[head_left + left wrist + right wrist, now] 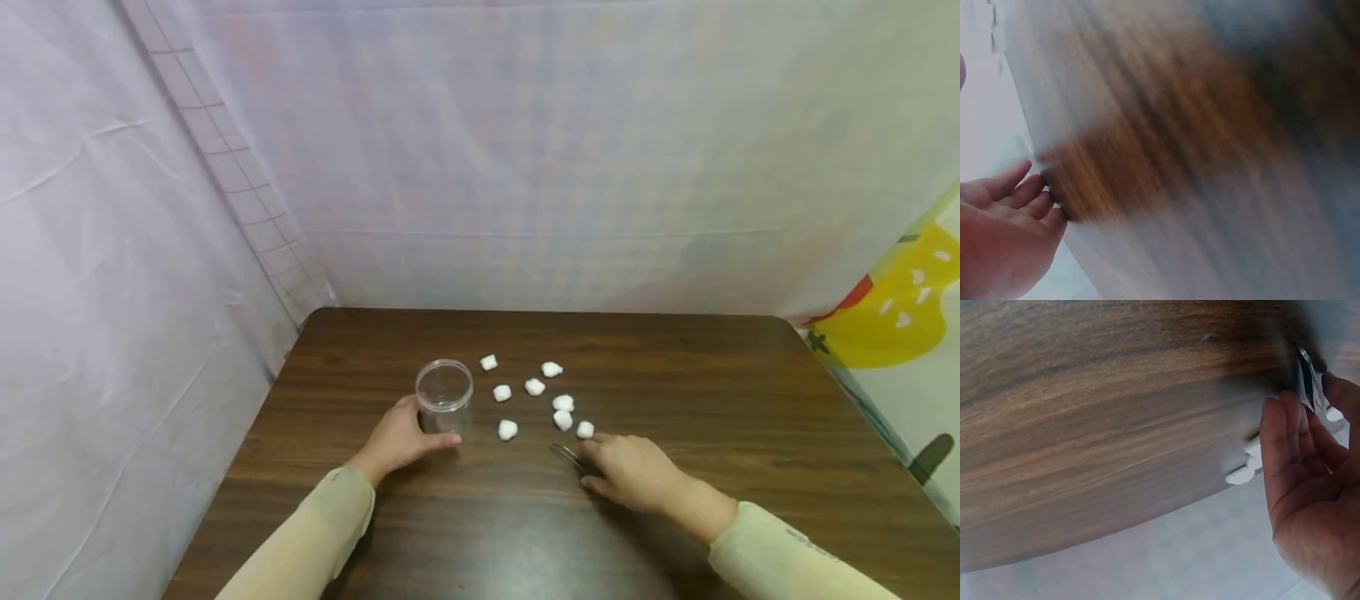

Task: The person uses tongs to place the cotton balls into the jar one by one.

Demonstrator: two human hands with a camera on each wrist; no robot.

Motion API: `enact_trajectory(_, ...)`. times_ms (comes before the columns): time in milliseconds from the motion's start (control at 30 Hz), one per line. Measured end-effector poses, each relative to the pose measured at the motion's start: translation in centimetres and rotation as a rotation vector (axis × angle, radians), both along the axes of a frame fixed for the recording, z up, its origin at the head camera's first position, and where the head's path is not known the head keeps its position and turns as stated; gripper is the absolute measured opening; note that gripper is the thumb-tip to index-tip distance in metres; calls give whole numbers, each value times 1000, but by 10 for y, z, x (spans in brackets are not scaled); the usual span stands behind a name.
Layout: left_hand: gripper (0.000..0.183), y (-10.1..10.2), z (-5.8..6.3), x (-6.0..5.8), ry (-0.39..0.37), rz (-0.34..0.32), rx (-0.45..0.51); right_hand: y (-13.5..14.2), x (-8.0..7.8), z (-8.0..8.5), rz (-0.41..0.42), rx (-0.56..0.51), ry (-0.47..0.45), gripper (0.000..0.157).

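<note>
On the left, a clear plastic jar stands upright and open-topped on the brown table. My left hand holds it low on its side, with the thumb across the front. In the left wrist view the fingers show, but I cannot make out the jar. Metal tweezers are pinched between the thumb and fingers of my right hand, their tips pointing left and close above the tabletop. Several white cotton balls lie scattered between the jar and the right hand. The nearest cotton ball lies right by the right fingers.
The dark wood-grain table has rounded far corners. Pale patterned curtain cloth hangs behind it, and white cloth hangs at the left. A yellow printed shape shows on cloth at the right.
</note>
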State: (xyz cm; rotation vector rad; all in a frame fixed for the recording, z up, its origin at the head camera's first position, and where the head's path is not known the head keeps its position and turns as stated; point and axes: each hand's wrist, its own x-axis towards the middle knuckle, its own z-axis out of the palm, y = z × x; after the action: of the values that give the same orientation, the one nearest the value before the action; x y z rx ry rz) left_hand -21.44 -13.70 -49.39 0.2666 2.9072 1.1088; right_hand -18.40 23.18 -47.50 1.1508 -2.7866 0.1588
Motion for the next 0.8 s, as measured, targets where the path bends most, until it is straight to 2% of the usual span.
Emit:
enact_trajectory(433,85,0,-1,0,4,7,-5,2,-1,-1,-19,-34,36,22)
enact_trajectory(800,85,1,1,3,-10,14,3,18,-14,27,-62,-16,134,19)
